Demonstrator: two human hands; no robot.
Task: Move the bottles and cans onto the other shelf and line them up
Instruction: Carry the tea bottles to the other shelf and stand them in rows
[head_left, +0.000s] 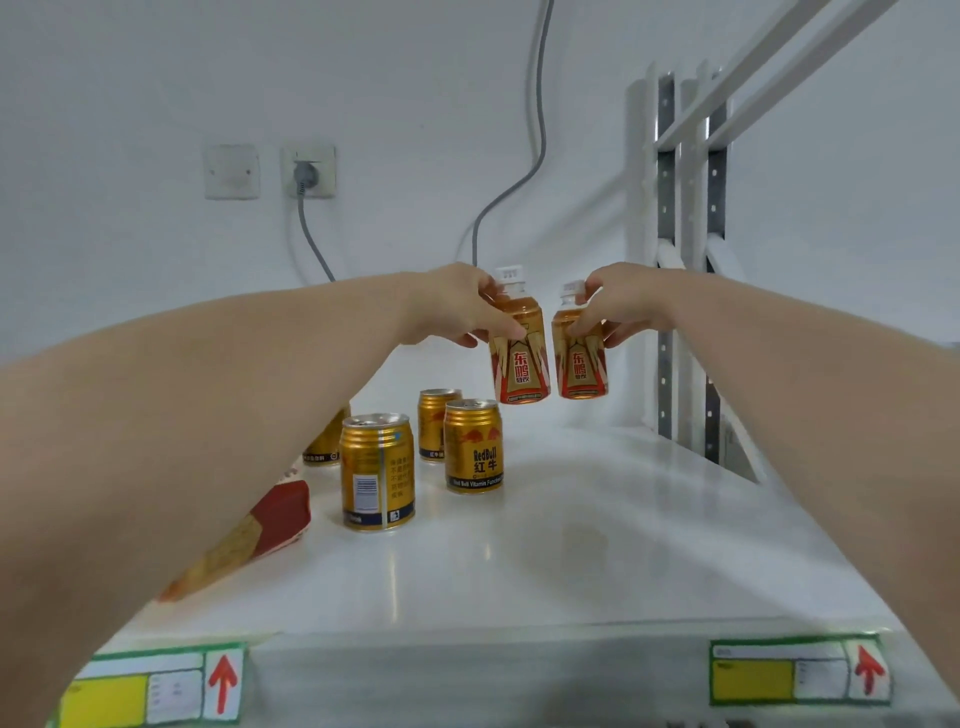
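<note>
The left hand grips one orange bottle by its upper body, and the right hand grips a second orange bottle near its white cap; both bottles hang side by side above the far part of the white shelf. Four gold cans stand near the shelf's left edge, and a red-and-gold pack lies partly hidden under the left forearm

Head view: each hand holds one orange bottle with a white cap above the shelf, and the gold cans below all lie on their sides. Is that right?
Not quite. In the head view the left hand and right hand each hold an orange bottle with a white cap above the shelf, but the visible gold cans stand upright, not on their sides.
</note>
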